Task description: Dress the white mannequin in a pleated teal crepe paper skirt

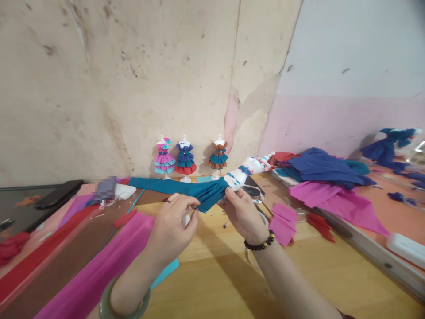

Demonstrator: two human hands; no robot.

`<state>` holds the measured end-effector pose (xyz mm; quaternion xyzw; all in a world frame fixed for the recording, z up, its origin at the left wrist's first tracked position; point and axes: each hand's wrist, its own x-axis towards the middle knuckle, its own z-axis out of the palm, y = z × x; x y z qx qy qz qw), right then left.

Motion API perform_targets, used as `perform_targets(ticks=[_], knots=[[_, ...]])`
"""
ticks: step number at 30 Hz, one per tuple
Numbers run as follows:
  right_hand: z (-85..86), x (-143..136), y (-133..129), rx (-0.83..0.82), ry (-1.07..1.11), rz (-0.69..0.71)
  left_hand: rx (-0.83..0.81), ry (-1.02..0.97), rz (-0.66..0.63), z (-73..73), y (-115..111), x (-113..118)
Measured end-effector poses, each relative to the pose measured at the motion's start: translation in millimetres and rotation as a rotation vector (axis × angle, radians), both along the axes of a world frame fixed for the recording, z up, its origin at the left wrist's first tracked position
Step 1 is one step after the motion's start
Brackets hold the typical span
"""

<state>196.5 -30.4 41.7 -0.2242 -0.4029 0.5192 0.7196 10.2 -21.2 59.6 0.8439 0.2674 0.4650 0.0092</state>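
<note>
A small white mannequin point(236, 177) with blue and red marks lies tilted above the table, its neck toward the upper right. My right hand point(244, 212) grips its lower end, with the thumb on the edge of the teal paper. The teal paper strip point(162, 186) is gathered in pleats round that end and stretches away to the left. My left hand point(175, 221) pinches the lower edge of the pleats between thumb and fingers.
Three dressed mannequins point(185, 159) stand by the wall. Red and magenta paper strips point(109, 261) lie at left. At right are piled blue and pink papers point(325, 166), a magenta piece point(283, 223), a white box point(407, 250) and another mannequin in blue point(387, 146).
</note>
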Motion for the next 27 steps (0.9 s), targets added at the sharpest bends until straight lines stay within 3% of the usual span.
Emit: perform_targets(ticks=[6,12,23,27], knots=[[-1.6,2.4,2.0,-0.025,0.009,-0.004,0.086,0.092,-0.088,2.4,1.4,-2.3],[-4.2,2.3,3.0,-0.025,0.007,0.011,0.274,0.175,-0.049,2.9,0.9,0.2],[-6.8,4.2,4.7,-0.022,0.001,-0.023,0.185,0.224,-0.088,4.6,3.1,-2.6],[-5.9,3.5,3.7,-0.03,-0.003,-0.024,0.234,0.221,-0.072,1.5,4.1,-3.2]])
